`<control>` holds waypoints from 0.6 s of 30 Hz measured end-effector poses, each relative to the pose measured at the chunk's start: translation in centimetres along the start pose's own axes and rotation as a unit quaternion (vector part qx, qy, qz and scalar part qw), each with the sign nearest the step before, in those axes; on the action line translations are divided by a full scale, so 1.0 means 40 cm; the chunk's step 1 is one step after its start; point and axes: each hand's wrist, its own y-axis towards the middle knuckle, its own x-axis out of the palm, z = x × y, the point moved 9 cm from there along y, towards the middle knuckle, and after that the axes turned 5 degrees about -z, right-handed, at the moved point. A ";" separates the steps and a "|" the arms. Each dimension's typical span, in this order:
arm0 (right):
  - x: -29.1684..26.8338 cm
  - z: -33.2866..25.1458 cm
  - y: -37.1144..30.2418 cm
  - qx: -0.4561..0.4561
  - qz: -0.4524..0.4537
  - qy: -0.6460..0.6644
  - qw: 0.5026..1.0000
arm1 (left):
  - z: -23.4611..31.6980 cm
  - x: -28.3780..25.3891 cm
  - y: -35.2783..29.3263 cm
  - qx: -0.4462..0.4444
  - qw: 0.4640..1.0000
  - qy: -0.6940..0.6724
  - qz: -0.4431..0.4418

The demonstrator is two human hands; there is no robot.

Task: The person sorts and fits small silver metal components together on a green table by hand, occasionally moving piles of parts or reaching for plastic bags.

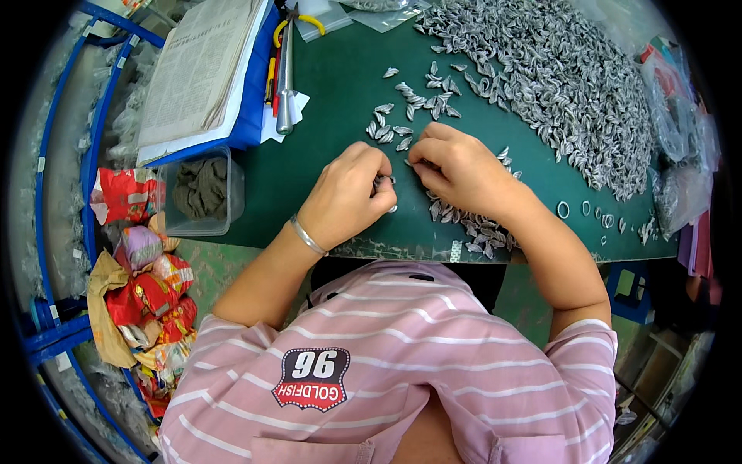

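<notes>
My left hand (348,193) is curled over several small silver metal pieces (382,182) at the near middle of the green table (325,116). A silver bracelet circles its wrist. My right hand (460,170) rests just to the right, fingertips pinched on the mat among loose silver pieces (402,131). More pieces (475,228) lie under and behind the right wrist. A large heap of the same pieces (564,77) covers the far right of the table.
A clear plastic box with dark cloth (202,189) stands at the left table edge. Papers on a blue folder (205,69), a metal tool (286,69) and plastic bags lie behind. Small rings (563,209) lie at right. Crumpled wrappers (143,286) hang below left.
</notes>
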 end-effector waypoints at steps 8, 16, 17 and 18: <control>-0.029 -0.008 0.027 -0.018 0.044 -0.032 0.998 | 0.023 -0.008 0.022 0.003 0.997 -0.075 0.017; -0.031 0.009 0.032 0.024 -0.062 -0.020 0.998 | -0.062 -0.020 0.043 -0.007 1.000 0.016 0.010; -0.038 0.006 0.031 0.000 -0.039 -0.008 0.999 | -0.060 -0.019 0.046 -0.022 0.999 -0.018 -0.022; -0.048 -0.003 0.034 -0.032 0.007 -0.023 0.999 | -0.060 -0.012 0.049 -0.036 0.997 -0.050 -0.053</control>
